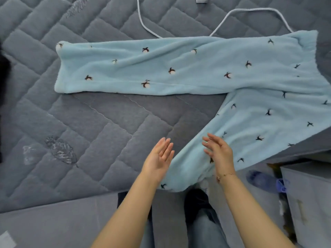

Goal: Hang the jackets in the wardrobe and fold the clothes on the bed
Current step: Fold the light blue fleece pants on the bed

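Note:
Light blue fleece trousers (188,68) with small dark bird prints lie spread on the grey quilted bed (71,122). One leg runs straight to the left; the other angles down toward me, and its cuff hangs over the bed's near edge. My left hand (158,157) is raised palm up with straight fingers beside that near leg and holds nothing. With spread fingers, my right hand (217,149) hovers just over the same leg and grips nothing.
A white cord (220,24) loops across the bed behind the trousers. A dark garment (4,72) lies at the left edge. A grey cabinet (308,194) and a blue plastic bottle (259,178) stand at the lower right, beside the bed.

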Tool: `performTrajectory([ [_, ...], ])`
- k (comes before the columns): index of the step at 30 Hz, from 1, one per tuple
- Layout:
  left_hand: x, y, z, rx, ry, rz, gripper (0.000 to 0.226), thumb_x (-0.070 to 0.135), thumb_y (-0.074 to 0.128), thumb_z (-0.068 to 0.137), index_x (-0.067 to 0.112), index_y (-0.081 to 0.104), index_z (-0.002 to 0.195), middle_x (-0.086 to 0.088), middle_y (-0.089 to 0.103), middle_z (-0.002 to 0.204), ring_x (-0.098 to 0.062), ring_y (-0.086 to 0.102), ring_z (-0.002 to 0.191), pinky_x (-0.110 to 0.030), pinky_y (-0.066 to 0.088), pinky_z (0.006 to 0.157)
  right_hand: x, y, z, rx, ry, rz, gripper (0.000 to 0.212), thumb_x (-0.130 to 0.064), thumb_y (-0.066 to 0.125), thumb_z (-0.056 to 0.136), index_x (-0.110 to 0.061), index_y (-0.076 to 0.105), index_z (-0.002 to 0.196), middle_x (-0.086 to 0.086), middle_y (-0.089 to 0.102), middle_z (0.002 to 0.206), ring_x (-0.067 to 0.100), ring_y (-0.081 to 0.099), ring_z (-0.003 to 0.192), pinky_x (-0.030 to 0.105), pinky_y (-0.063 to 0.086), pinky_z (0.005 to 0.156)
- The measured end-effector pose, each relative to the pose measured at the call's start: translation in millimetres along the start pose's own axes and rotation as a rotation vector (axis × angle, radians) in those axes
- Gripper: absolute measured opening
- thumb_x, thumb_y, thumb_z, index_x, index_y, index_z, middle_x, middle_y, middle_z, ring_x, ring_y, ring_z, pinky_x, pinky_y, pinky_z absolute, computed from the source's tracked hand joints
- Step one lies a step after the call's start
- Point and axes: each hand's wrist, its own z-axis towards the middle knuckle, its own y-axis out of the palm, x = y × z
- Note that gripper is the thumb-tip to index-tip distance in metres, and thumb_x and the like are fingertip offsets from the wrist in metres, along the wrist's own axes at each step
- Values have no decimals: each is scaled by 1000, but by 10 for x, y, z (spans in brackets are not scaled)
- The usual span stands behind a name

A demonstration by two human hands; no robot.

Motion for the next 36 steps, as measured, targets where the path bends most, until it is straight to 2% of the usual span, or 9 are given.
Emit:
performTrajectory([
  [5, -1319, 571, 2, -22, -130, -23, 23, 10, 54, 98, 13, 58, 121, -1, 67, 104, -14, 64, 94, -27, 54, 78, 69, -1328, 175, 76, 55, 12, 23, -1, 51, 96, -5, 60, 117, 9, 67, 99, 16, 63, 83, 26, 50, 74],
  [8, -1949, 905, 111, -12, -284, 12, 19, 14, 56, 98, 11, 60, 116, -2, 67, 106, -16, 64, 92, -32, 54, 78, 77, -2021, 375, 125, 89, 4, 24, -3, 52, 97, -3, 58, 120, 10, 65, 104, 19, 62, 87, 28, 50, 74],
  [12, -2495, 1200, 277, 114, -397, -70, 53, 28, 64, 94, 4, 42, 137, -10, 59, 122, -23, 57, 119, -39, 46, 94, 80, -2586, 704, 142, 110, 57, 25, -5, 54, 96, -5, 57, 121, 6, 64, 104, 23, 60, 104, 28, 51, 76],
  [14, -2624, 1286, 385, 183, -356, -170, 66, 33, 70, 89, 4, 39, 140, -11, 57, 125, -24, 53, 124, -40, 42, 101, 79, -2711, 896, 143, 112, 93, 32, -7, 55, 97, -4, 54, 128, 6, 62, 111, 21, 59, 107, 27, 52, 77],
  [18, -2739, 1333, 545, 295, -210, -231, 51, 36, 75, 84, 13, 58, 127, 0, 62, 94, -13, 60, 89, -30, 45, 95, -14, -2702, 1208, 64, 138, 241, 40, -15, 56, 98, -3, 49, 135, 11, 61, 119, 22, 61, 102, 32, 52, 86],
  [21, -2905, 1236, 474, 391, -84, -212, 50, 36, 74, 85, 15, 58, 127, 4, 61, 105, -10, 56, 100, -29, 45, 102, -133, -2595, 1335, -59, 183, 316, 39, -22, 59, 96, -6, 53, 132, 9, 65, 113, 20, 64, 94, 31, 56, 80],
  [25, -2845, 1256, 343, 330, 35, -417, 47, 34, 78, 82, 15, 62, 122, 0, 67, 113, -12, 65, 104, -31, 51, 99, -228, -2521, 1472, -39, 206, 411, 45, -28, 65, 93, -5, 55, 130, 11, 63, 126, 24, 62, 111, 39, 53, 95],
  [29, -2823, 1366, 127, 386, 155, -442, 30, 14, 68, 91, 13, 63, 121, -7, 70, 112, -20, 69, 99, -33, 58, 86, -106, -2667, 1410, 129, 172, 270, 26, -26, 64, 94, -8, 58, 112, 4, 63, 110, 7, 61, 79, 14, 52, 65],
  [36, -3155, 1572, -362, 629, 404, -268, 46, 9, 69, 88, 18, 56, 131, -2, 65, 123, -20, 65, 106, -38, 56, 91, 22, -3009, 1095, 175, 237, 380, 24, -25, 65, 93, -12, 59, 113, 2, 65, 105, 11, 62, 85, 18, 53, 61],
])
